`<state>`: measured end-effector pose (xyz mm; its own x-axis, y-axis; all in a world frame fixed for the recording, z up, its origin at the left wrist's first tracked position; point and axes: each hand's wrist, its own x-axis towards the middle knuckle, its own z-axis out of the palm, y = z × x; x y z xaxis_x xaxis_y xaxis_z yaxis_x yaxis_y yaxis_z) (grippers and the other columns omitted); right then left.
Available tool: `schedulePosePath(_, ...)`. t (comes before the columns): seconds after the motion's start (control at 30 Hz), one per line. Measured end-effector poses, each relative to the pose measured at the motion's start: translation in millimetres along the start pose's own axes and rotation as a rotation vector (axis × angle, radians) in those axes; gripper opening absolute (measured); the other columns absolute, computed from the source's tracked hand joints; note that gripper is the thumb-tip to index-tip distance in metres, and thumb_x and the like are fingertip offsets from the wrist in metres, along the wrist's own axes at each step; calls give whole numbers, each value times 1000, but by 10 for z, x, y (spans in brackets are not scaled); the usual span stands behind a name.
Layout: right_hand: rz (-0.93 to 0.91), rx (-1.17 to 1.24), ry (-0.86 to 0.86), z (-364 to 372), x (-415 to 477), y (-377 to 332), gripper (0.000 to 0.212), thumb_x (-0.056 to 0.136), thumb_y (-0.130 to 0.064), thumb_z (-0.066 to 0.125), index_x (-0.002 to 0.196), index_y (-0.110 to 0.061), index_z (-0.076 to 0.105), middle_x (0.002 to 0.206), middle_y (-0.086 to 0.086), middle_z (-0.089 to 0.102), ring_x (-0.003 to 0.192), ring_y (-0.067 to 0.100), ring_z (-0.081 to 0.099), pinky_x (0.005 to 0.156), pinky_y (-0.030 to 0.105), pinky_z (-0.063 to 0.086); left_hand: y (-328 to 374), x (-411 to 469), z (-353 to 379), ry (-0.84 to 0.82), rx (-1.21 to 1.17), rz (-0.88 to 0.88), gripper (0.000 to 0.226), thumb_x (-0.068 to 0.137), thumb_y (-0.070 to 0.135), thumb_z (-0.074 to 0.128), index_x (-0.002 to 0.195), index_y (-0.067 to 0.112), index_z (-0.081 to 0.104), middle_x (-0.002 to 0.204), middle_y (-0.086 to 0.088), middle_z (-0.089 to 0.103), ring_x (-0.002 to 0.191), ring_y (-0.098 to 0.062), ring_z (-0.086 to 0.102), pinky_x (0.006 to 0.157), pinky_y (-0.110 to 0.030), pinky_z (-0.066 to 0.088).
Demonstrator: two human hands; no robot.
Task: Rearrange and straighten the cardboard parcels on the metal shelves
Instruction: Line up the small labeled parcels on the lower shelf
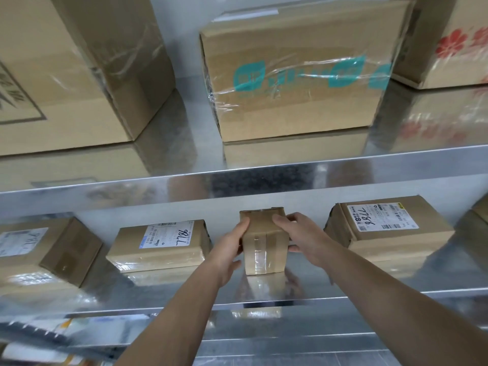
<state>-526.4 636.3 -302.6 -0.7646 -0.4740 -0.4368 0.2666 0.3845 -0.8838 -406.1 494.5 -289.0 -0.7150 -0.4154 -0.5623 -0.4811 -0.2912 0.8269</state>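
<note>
A small taped cardboard parcel (264, 240) stands on the middle metal shelf (303, 286). My left hand (228, 248) grips its left side and my right hand (303, 237) grips its right side, thumbs on top. To its left lies a flat parcel (161, 243) with a label marked 7786. A similar labelled parcel (388, 228) lies to its right. Another labelled parcel (45, 249) sits skewed at the far left.
The upper shelf (264, 170) carries a large box (79, 70) at left, a box with teal tape (298, 72) in the middle and a red-flowered box (449, 40) at right. Blurred items lie on the lowest shelf (52, 336). A box corner (482, 208) shows at far right.
</note>
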Motion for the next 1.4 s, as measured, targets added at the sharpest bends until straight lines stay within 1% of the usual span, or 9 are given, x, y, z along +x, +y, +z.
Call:
schedulePosePath(0.2, 18, 111, -34, -66, -36, 26, 41, 95, -50, 67, 118, -19, 57, 123, 4, 65, 113, 24, 64, 102, 48, 53, -136, -9, -46, 95, -98, -100, 56, 100, 61, 46, 134, 19, 61, 141, 1, 58, 132, -24, 51, 108, -43, 38)
schedulePosePath(0.4, 8, 196, -55, -45, -74, 33, 33, 100, -42, 62, 118, -15, 63, 118, 6, 69, 111, 23, 66, 103, 49, 52, -312, 15, -2, 128, -131, -176, 38, 107, 38, 46, 120, 7, 63, 73, -2, 66, 46, -9, 56, 44, -16, 45)
schedulePosePath(0.53, 8, 333, -70, -47, -104, 67, 30, 105, -35, 55, 118, -10, 66, 108, 5, 69, 104, 22, 66, 92, 41, 56, -323, -43, -23, 113, -179, -167, 36, 109, 35, 42, 106, 5, 61, 55, -3, 67, 38, -12, 61, 49, -27, 48)
schedulePosePath(0.67, 14, 494, -90, -60, -100, 124, 28, 106, -33, 52, 112, -12, 70, 108, 6, 68, 106, 23, 64, 90, 41, 55, -231, -103, -49, 132, -267, -154, 31, 109, 29, 43, 94, 4, 55, 74, -13, 68, 36, -20, 63, 30, -26, 47)
schedulePosePath(0.77, 22, 578, -86, -70, -89, 155, 25, 107, -28, 50, 112, -13, 69, 111, 5, 66, 102, 21, 62, 81, 36, 53, -202, -101, -93, 160, -329, -178, 30, 108, 30, 45, 102, 3, 55, 90, -17, 63, 45, -26, 69, 33, -29, 50)
schedulePosePath(0.9, 14, 628, -45, -106, 20, 265, 32, 107, -27, 48, 130, -9, 63, 118, 8, 62, 101, 21, 59, 79, 36, 52, -253, 55, -180, 214, -286, -152, 38, 105, 37, 52, 120, 3, 62, 104, -14, 69, 86, -27, 69, 64, -35, 58)
schedulePosePath(1.1, -14, 388, 85, -134, 92, 301, 27, 103, -35, 55, 124, -19, 63, 125, 7, 64, 111, 24, 60, 83, 41, 56, -231, 82, -202, 237, -215, -58, 18, 104, 28, 56, 108, 10, 58, 104, -8, 66, 90, -21, 65, 64, -32, 54)
schedulePosePath(1.2, -1, 219, 213, -124, 94, 245, 24, 101, -40, 60, 114, -21, 58, 115, 4, 63, 110, 25, 61, 102, 49, 53, -235, 95, -210, 245, -206, -19, 15, 103, 22, 57, 108, 8, 54, 108, -11, 66, 94, -23, 65, 83, -44, 60)
schedulePosePath(1.4, -2, 107, 277, -84, 124, 251, 20, 105, -39, 53, 105, -21, 62, 102, 6, 68, 93, 24, 65, 97, 51, 55, -249, 160, -236, 281, -130, 42, 14, 101, 27, 57, 97, 14, 55, 105, -11, 69, 90, -21, 64, 99, -46, 54)
